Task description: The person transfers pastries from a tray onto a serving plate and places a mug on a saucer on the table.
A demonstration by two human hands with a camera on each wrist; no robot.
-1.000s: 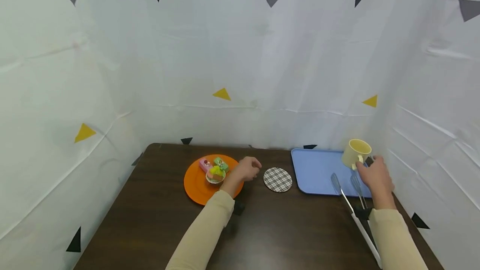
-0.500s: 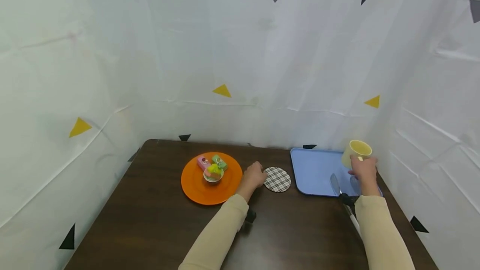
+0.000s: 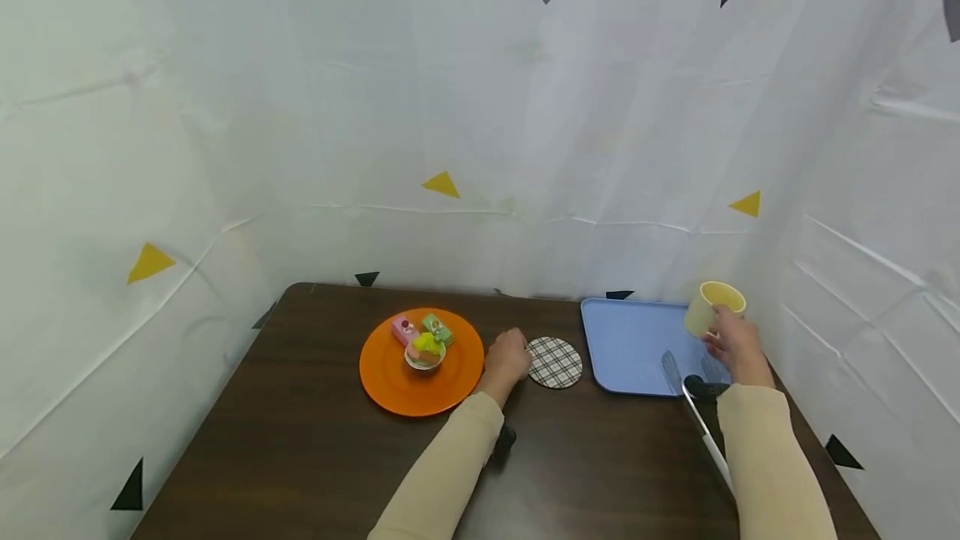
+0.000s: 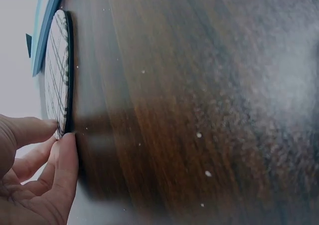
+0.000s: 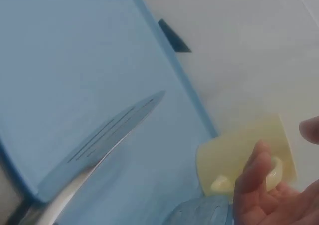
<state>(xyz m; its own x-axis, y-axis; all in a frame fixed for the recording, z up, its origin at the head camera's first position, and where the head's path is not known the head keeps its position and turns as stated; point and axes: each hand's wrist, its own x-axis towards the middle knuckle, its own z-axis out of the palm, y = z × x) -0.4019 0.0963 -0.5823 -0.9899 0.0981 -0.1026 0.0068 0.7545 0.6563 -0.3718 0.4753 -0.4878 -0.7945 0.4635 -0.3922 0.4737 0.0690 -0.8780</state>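
Observation:
My left hand [image 3: 507, 361] is at the left edge of a round plaid coaster [image 3: 555, 362]. In the left wrist view, thumb and fingers [image 4: 65, 157] pinch the rim of the coaster [image 4: 57, 70], which lies close over the table. My right hand [image 3: 741, 347] is at a pale yellow mug [image 3: 701, 317] at the right end of a blue tray [image 3: 633, 340]. Up close, bent fingers [image 5: 254, 177] overlap the handle of the mug [image 5: 234, 150], while the thumb [image 5: 310, 130] stands apart by its mouth.
An orange plate [image 3: 382, 386] holds a toy cupcake [image 3: 425, 350] and pink and green toy cakes left of my left hand. A slotted spatula [image 3: 671, 369] rests across the tray's front edge; a second slotted blade [image 5: 199, 212] lies beside the mug. White curtains surround the table.
My left hand has moved right, from beside the plate to the coaster, and pinches its edge. My right hand has shifted about the mug's handle; the mug remains on the tray.

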